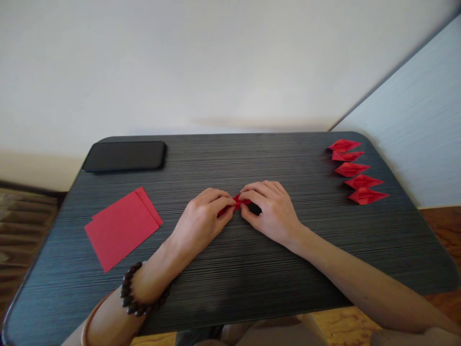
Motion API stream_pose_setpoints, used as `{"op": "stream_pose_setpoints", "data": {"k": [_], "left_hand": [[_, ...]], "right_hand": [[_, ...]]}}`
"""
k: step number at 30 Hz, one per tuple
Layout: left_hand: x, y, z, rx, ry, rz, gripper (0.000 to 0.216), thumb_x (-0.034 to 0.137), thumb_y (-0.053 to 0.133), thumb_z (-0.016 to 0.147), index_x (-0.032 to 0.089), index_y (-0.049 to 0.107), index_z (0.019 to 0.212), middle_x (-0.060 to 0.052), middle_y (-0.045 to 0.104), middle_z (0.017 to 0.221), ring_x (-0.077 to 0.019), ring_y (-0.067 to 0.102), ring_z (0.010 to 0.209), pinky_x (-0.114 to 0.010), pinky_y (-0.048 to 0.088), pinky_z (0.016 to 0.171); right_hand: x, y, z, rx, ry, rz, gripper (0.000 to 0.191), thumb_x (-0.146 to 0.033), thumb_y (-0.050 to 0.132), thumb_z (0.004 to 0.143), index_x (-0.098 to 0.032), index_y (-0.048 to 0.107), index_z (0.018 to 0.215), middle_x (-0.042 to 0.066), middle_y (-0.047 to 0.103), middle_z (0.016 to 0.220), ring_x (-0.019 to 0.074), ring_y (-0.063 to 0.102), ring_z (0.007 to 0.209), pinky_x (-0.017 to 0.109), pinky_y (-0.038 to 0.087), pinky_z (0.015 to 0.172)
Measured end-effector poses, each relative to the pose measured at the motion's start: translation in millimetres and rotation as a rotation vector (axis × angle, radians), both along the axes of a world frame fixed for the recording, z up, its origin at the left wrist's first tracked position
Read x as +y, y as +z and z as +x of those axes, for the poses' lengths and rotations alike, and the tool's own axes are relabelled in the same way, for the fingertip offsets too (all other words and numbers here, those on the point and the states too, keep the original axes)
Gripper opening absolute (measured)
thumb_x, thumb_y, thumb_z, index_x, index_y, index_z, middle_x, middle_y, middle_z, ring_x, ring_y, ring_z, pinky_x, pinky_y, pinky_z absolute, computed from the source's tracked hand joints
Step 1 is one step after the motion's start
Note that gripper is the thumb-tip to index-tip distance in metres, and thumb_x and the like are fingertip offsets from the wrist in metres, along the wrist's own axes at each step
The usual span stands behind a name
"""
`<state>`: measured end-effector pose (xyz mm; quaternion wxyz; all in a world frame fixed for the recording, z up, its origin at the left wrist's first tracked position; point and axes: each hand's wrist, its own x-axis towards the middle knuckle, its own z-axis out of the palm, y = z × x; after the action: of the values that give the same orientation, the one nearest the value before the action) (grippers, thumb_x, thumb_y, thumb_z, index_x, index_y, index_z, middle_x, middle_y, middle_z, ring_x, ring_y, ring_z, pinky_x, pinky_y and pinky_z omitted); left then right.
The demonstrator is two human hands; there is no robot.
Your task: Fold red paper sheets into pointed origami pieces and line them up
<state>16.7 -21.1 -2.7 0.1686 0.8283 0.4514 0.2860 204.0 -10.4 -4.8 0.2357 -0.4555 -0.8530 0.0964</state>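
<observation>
My left hand (pixel 203 216) and my right hand (pixel 270 209) meet at the middle of a dark, ribbed table (pixel 230 283). Both pinch a small folded piece of red paper (pixel 236 202) between their fingertips; most of it is hidden under the fingers. The left wrist wears a dark bead bracelet (pixel 135 295). A stack of flat red paper sheets (pixel 122 227) lies to the left of my left hand.
Several finished red folded paper shapes (pixel 356 175) lie in a row near the table's right edge. A black phone (pixel 125 156) lies face down at the far left corner. A pale wall rises behind the table, with wooden floor below right.
</observation>
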Motion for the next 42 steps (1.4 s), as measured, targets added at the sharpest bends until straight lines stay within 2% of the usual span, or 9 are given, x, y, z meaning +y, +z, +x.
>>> {"op": "stream_pose_setpoints", "data": {"k": [4,7,12,18,22,29,33,42], "left_hand": [[-1,11.2,-5,0.067,0.003,0.005,0.012,0.016,0.057,0.085,0.018,0.067,0.093,-0.004,0.069,0.094,-0.0168,0.061,0.087,-0.031,0.051,0.081],[-3,20.0,-8,0.233,0.044,0.01,0.012,0.022,0.057,0.087,0.02,0.067,0.092,-0.002,0.068,0.097,-0.0187,0.059,0.089,-0.034,0.051,0.081],[-4,24.3,-5,0.383,0.021,0.046,0.013,0.023,0.054,0.087,0.023,0.065,0.094,0.001,0.066,0.103,-0.0178,0.058,0.09,-0.03,0.051,0.069],[-6,24.3,-1,0.508,0.031,0.14,0.013,0.023,0.052,0.087,0.022,0.065,0.089,0.002,0.067,0.1,-0.0183,0.059,0.088,-0.029,0.047,0.055],[-7,24.7,2,0.52,0.028,0.159,0.014,0.022,0.052,0.087,0.021,0.065,0.084,0.0,0.068,0.1,-0.0188,0.059,0.088,-0.028,0.045,0.053],[-2,20.0,6,0.47,0.117,0.003,0.006,0.025,0.058,0.082,0.02,0.061,0.085,-0.003,0.064,0.099,-0.022,0.056,0.092,-0.025,0.043,0.049],[0,17.4,5,0.425,0.122,-0.054,0.006,0.025,0.056,0.083,0.021,0.061,0.085,-0.003,0.061,0.099,-0.0222,0.055,0.093,-0.027,0.046,0.055],[0,12.3,2,0.387,0.108,-0.04,0.007,0.024,0.055,0.084,0.02,0.06,0.087,-0.003,0.062,0.096,-0.0203,0.056,0.089,-0.028,0.049,0.065]], "right_hand": [[-1,5.0,0,-0.04,0.012,-0.033,0.013,-0.022,0.052,0.085,-0.02,0.065,0.082,0.0,0.066,0.087,0.0173,0.056,0.083,0.034,0.037,0.082],[-3,8.1,0,-0.049,0.015,-0.08,0.013,-0.023,0.053,0.084,-0.02,0.064,0.079,0.0,0.065,0.084,0.0173,0.054,0.082,0.034,0.036,0.081],[-4,6.8,-2,-0.035,0.028,-0.159,0.009,-0.021,0.055,0.08,-0.021,0.063,0.085,0.0,0.062,0.087,0.0171,0.052,0.084,0.033,0.035,0.08],[-5,1.3,-6,0.006,-0.021,-0.183,0.01,-0.024,0.055,0.08,-0.021,0.061,0.087,0.002,0.058,0.089,0.0188,0.05,0.087,0.036,0.034,0.083],[-6,-0.9,-8,0.022,-0.05,-0.175,0.01,-0.023,0.055,0.079,-0.021,0.061,0.086,0.004,0.055,0.094,0.0203,0.049,0.091,0.037,0.035,0.084],[-5,-1.6,-8,0.025,-0.065,-0.176,0.01,-0.027,0.055,0.081,-0.021,0.061,0.086,0.005,0.054,0.095,0.0219,0.047,0.091,0.038,0.035,0.082],[-6,-2.5,-8,0.021,-0.071,-0.172,0.009,-0.027,0.055,0.081,-0.022,0.061,0.086,0.005,0.056,0.094,0.0221,0.047,0.092,0.038,0.034,0.082],[-6,0.2,-8,-0.009,-0.044,-0.172,0.011,-0.027,0.054,0.082,-0.021,0.06,0.089,0.005,0.057,0.096,0.0225,0.046,0.092,0.039,0.034,0.083]]}}
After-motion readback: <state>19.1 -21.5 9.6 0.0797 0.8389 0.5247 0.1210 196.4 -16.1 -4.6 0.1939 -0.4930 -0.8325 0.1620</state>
